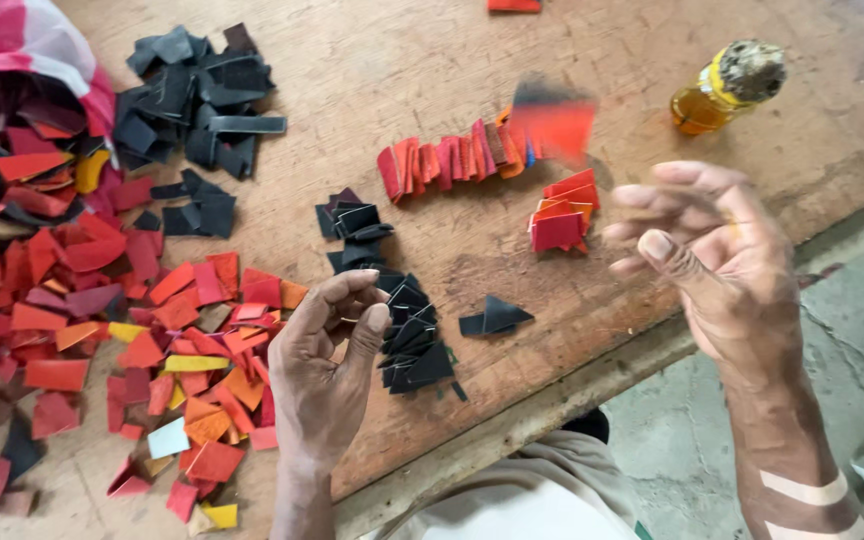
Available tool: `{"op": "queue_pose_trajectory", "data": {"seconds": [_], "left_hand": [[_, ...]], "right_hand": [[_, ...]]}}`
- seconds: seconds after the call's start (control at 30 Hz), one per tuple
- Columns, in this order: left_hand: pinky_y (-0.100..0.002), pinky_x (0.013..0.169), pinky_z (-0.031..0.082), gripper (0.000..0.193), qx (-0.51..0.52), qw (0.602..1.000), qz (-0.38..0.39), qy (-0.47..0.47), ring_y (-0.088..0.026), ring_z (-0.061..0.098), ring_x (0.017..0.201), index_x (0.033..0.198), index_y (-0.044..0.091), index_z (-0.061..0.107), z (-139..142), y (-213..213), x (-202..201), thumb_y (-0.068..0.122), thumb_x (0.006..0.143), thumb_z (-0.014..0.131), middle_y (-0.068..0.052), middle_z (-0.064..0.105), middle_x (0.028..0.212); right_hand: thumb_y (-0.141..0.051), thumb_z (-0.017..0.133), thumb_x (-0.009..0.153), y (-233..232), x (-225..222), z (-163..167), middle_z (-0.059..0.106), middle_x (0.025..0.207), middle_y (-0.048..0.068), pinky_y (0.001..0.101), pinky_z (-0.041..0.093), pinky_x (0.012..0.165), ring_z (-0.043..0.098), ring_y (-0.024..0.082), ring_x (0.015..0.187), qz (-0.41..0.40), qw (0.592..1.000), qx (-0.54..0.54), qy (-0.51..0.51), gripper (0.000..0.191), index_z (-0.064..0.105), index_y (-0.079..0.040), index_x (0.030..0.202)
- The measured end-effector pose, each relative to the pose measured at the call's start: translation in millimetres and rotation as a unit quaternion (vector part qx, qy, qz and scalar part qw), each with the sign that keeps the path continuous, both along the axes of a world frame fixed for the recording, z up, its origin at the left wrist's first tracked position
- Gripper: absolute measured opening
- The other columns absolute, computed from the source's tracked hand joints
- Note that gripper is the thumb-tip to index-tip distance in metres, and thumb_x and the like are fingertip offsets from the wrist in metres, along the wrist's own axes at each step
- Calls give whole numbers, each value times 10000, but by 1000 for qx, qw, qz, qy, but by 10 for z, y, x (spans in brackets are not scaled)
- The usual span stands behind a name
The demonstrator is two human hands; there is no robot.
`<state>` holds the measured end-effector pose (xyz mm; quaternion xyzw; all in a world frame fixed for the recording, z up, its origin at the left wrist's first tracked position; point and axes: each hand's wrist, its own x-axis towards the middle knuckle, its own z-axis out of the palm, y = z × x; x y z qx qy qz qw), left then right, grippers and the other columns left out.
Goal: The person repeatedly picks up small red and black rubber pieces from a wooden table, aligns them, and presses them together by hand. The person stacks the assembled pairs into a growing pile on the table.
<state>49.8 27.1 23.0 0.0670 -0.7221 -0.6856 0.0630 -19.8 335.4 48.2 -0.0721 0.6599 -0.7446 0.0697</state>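
Note:
My left hand [330,372] hovers over the wooden table [432,70] with its fingers loosely curled and nothing visible in them, right beside a line of folded black leather pieces [407,335]. My right hand [714,255] is raised off the table's right edge, blurred, with its fingers apart and empty. A blurred red-orange piece [554,125] is in the air above the far end of a row of folded red and pink pieces [447,160]. A small stack of red-orange pieces [562,215] lies near my right hand.
A heap of loose red, orange and yellow scraps [132,330] covers the table's left side, spilling from a pink-and-white sack [22,40]. Flat black scraps [192,95] lie at the back. A small amber bottle [724,85] stands at the far right. Concrete floor [852,300] lies beyond the edge.

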Motion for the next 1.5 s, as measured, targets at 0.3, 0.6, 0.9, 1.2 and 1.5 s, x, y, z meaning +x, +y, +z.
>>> {"op": "queue_pose_trajectory", "data": {"seconds": [0.3,0.6,0.9,1.2,1.5], "left_hand": [[-262,708,641,249,-2,997,-28,-66,-144,764,851,1215,2,663,-102,172,288,7,966,660,-101,771,1019],[-467,1171,349,816,-289,933,-205,65,-500,438,1385,1506,-150,245,-178,715,233,-151,735,512,-392,458,1457],[-489,1142,429,573,-319,931,-153,88,-454,526,1333,1331,-87,536,-271,762,215,-119,769,642,-275,586,1353],[-480,1043,533,437,-290,922,-167,195,-388,601,1237,1226,-60,636,-389,826,383,-83,794,696,-214,653,1271],[-478,1070,509,406,-282,915,-181,224,-357,568,1299,1229,-20,668,-625,840,747,-19,828,731,-179,647,1325]], "right_hand": [[-203,810,806,-590,271,-591,658,977,93,414,531,797,609,268,934,49,849,485,203,266,736,-37,1000],[-91,763,885,-535,304,-585,659,868,93,364,531,660,645,252,752,8,894,439,91,147,644,-31,948],[90,656,752,-120,275,-366,727,1012,77,322,592,836,736,221,974,167,915,342,133,320,715,-32,1042],[-8,711,844,-283,175,-381,724,956,89,362,553,796,684,236,917,123,883,425,158,202,753,-48,1037],[-71,769,871,-214,128,-405,710,1036,66,337,559,809,673,210,950,40,862,472,180,200,772,-107,1067]]}}
